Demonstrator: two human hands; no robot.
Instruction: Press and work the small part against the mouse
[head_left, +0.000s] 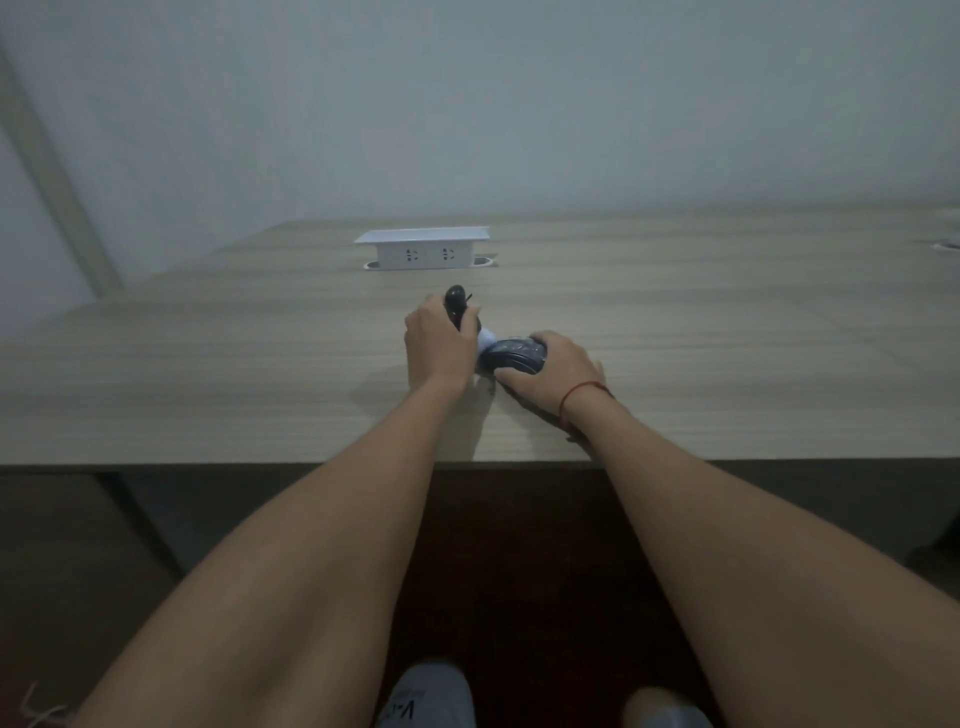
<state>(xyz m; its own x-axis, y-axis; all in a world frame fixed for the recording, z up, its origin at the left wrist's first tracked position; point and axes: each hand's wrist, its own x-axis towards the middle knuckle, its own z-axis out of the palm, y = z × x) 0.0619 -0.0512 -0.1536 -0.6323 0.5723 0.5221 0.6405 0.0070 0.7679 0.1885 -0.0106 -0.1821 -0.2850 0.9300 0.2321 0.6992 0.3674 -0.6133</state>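
My left hand (435, 343) grips a small black rounded object (455, 300), whose top sticks out above my fingers. A white piece (487, 343) shows between my two hands; what it is stays unclear. My right hand (553, 376) holds a dark rounded object (519, 356) down near the wooden table (208, 374), with its fingers curled round the object's near side. A red string circles my right wrist (582, 397). Both hands meet at the middle of the table, touching or nearly so.
A white pop-up socket box (423, 248) stands raised from the table behind my hands. The table's front edge (260, 462) runs across the view. A pale wall rises behind. Another fitting (948, 245) sits at the far right. My shoes show at the bottom.
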